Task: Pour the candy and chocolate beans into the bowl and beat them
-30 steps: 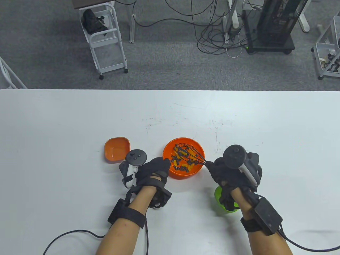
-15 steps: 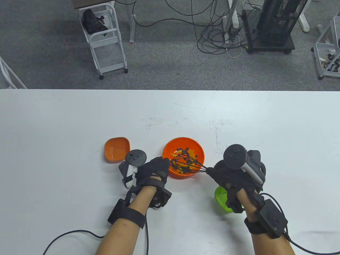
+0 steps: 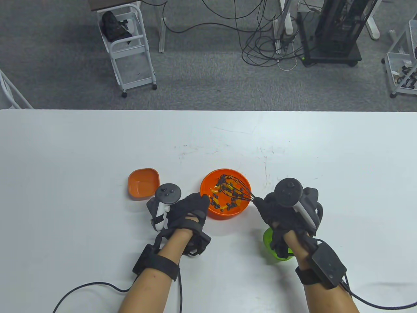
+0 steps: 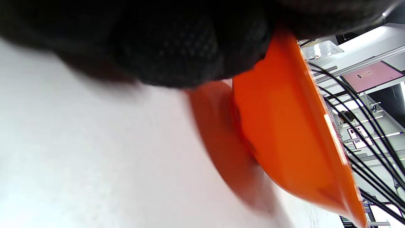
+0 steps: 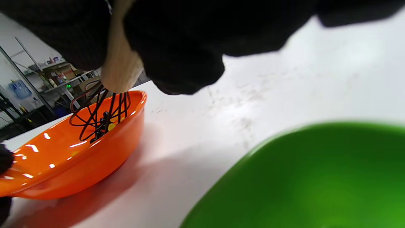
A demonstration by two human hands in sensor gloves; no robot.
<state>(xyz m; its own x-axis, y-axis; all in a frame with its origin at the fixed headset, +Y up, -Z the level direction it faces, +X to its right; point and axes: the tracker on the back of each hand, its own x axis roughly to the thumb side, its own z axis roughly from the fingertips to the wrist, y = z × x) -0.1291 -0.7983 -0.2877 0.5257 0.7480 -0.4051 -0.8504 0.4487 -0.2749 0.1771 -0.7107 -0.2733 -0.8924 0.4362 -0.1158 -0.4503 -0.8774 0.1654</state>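
Table view, items by size, largest first.

Table [image 3: 81, 156]: white, scuffed past the bowl on the far side; bears everything below.

Left hand [image 3: 190, 210]: on the table at the bowl's near-left, fingers wrapped against the rim, steadying it; same place as a second ago. Left wrist view: glove pressed to the bowl's outer wall [image 4: 284, 126].

Right hand [image 3: 280, 212]: right of the bowl, fingers curled round the whisk handle; pale handle end seen in the grip in the right wrist view [image 5: 121, 71]. Swung near half a second ago, now back toward the far side.

Bowl [image 3: 208, 213]: orange, round, mid-table between the hands, flat on the table, unmoved.

Green bowl [image 3: 272, 243]: near right, largely hidden under the right wrist; nothing seen inside in the right wrist view.

Orange dish [image 3: 143, 182]: left of the bowl, looks emptied.

Whisk [image 3: 236, 189]: black wire head inside the bowl, now in its far-right part; half a second ago in the near part.

Beans [image 3: 228, 204] and candy [image 3: 223, 206]: dark beads and yellow-orange pieces, all in the bowl, respread with each sweep.

Judgement: pouring done, beating under way in circular strokes; risk of pieces flicked over the rim.
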